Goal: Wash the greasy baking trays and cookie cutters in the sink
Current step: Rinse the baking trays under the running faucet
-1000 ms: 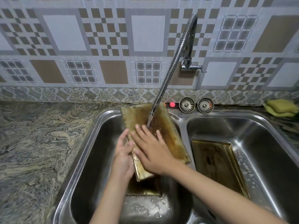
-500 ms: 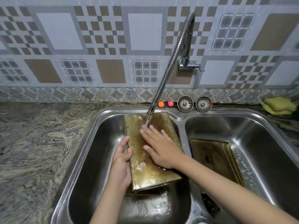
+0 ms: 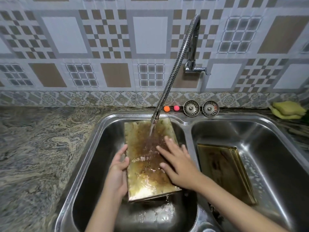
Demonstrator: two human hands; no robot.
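Greasy tray (image 3: 147,158) tilted in left sink basin (image 3: 93,164) under faucet stream (image 3: 153,129): left hand (image 3: 119,166) grips its edge, right hand (image 3: 177,163) flat, fingers spread, on it; keep the tilt, rub top-down so grease drains.

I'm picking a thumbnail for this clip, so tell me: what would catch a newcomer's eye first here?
First, the greasy baking tray in the left basin of the sink, brown and glistening under water from the flexible faucet. The left hand grips its left edge while the right hand lies spread on its surface. Next, more trays lean in the right basin, and the bold patterned tiles fill the wall behind.
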